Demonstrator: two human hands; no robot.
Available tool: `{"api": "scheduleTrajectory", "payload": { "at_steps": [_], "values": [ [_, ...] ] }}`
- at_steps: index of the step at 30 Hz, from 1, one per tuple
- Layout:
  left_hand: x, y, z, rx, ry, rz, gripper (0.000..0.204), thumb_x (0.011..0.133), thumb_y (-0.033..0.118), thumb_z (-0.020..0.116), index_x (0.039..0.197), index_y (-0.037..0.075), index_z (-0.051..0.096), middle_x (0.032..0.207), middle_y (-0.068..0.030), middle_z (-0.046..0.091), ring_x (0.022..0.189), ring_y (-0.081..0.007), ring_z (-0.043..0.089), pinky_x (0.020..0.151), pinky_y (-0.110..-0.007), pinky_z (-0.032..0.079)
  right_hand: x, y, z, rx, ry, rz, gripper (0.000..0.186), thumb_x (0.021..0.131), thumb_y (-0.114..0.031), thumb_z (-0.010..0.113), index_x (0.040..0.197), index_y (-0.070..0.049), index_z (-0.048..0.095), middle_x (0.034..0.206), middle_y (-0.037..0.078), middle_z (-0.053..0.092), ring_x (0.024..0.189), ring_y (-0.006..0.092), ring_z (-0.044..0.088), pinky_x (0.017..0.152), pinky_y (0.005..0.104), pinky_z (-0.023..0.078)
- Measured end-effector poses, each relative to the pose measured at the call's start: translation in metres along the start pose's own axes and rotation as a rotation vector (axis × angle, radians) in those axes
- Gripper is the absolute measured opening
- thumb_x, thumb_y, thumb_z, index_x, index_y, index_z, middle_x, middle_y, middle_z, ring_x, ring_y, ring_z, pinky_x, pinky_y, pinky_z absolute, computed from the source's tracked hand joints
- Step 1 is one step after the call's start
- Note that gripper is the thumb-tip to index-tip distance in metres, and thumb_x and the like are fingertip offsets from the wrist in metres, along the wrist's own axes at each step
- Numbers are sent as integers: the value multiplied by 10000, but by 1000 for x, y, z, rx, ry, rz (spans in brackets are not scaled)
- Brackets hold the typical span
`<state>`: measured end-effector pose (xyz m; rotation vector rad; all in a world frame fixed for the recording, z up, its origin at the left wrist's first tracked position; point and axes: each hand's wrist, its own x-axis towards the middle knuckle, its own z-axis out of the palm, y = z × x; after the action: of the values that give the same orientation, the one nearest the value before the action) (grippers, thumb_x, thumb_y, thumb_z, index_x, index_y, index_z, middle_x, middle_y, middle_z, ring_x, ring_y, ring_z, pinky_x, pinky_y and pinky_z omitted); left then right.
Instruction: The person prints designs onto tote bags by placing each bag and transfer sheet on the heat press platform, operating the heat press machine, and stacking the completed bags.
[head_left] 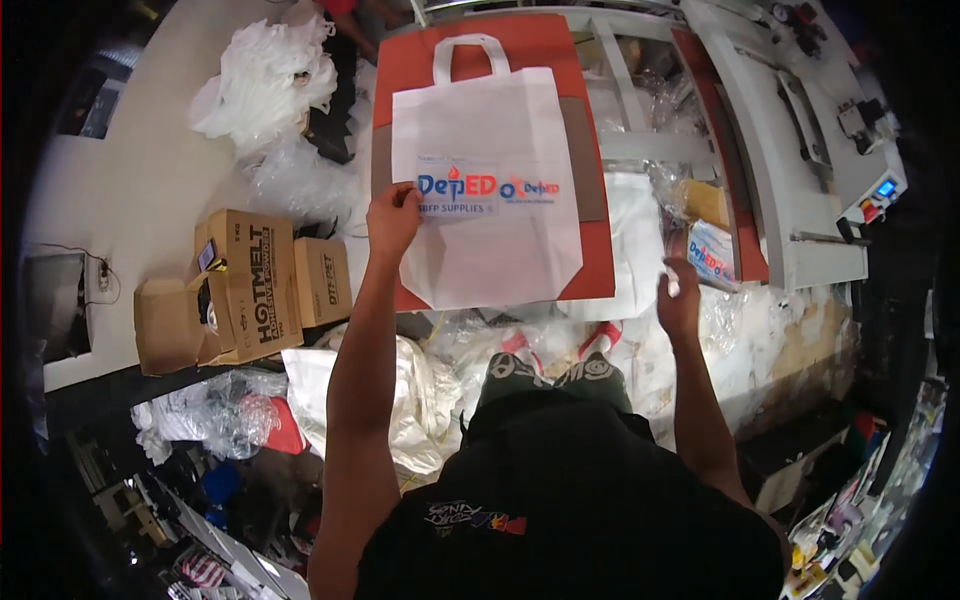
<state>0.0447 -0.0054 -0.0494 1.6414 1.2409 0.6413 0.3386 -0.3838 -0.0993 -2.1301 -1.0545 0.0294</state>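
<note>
A white fabric tote bag (490, 255) lies flat on a red board (595, 245), its handle loop pointing away from me. Blue and red lettering is printed across its middle. A faint clear film sheet (457, 210) lies over the left part of the print. My left hand (394, 222) is over the bag's left edge, fingers pinched at the film's left edge. Off to the right of the board, my right hand (679, 300) is closed, its fingers curled around a small whitish bit that I cannot make out.
Open cardboard boxes (262, 285) stand on the left. White plastic bags (270, 80) are heaped at the far left. A heat press machine (790, 150) with a small lit display is on the right, a printed stack (712, 250) beside it. Plastic wrap and white sacks (400, 400) cover the floor.
</note>
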Motion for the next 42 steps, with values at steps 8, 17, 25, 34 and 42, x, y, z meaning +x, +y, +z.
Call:
{"api": "scheduleTrajectory", "payload": {
  "at_steps": [8, 17, 25, 34, 42],
  "values": [
    [51, -26, -8, 236, 151, 156, 316, 853, 221, 682, 1080, 1, 696, 855, -154, 728, 763, -257, 712, 697, -363, 562, 100, -169, 99, -67, -130, -351, 451, 835, -137, 647, 1265, -34, 561, 1362, 154, 507, 1276, 386, 444, 1059, 493, 389],
    [-9, -21, -12, 662, 136, 662, 335, 833, 188, 641, 1153, 96, 669, 1248, -127, 566, 1126, -353, 501, 986, -451, 417, 107, -165, 121, -269, -225, -294, 478, 888, -248, 585, 1319, -48, 538, 1424, 111, 486, 1327, 359, 405, 1071, 508, 346],
    [-6, -21, -10, 662, 194, 679, 359, 839, 182, 636, 1189, 112, 681, 1218, -98, 589, 1096, -326, 515, 981, -439, 415, 107, -166, 125, -291, -188, -288, 489, 878, -242, 595, 1323, -47, 538, 1423, 111, 491, 1313, 351, 412, 1058, 514, 354],
    [-5, -29, -26, 565, 164, 653, 422, 864, 147, 609, 1282, 87, 609, 1255, -170, 577, 1155, -365, 518, 993, -467, 411, 109, -166, 104, -83, -68, -378, 475, 849, -191, 635, 1286, -21, 557, 1374, 198, 513, 1266, 386, 468, 1063, 491, 382],
    [-86, -108, -131, 422, 441, 406, 399, 893, 66, 589, 1278, -14, 522, 1224, -233, 582, 1133, -428, 540, 987, -513, 420, 103, -15, -154, -409, 424, -42, 349, 827, -119, 690, 1139, -2, 584, 1093, 194, 619, 1002, 383, 594, 860, 462, 495]
  ]
}}
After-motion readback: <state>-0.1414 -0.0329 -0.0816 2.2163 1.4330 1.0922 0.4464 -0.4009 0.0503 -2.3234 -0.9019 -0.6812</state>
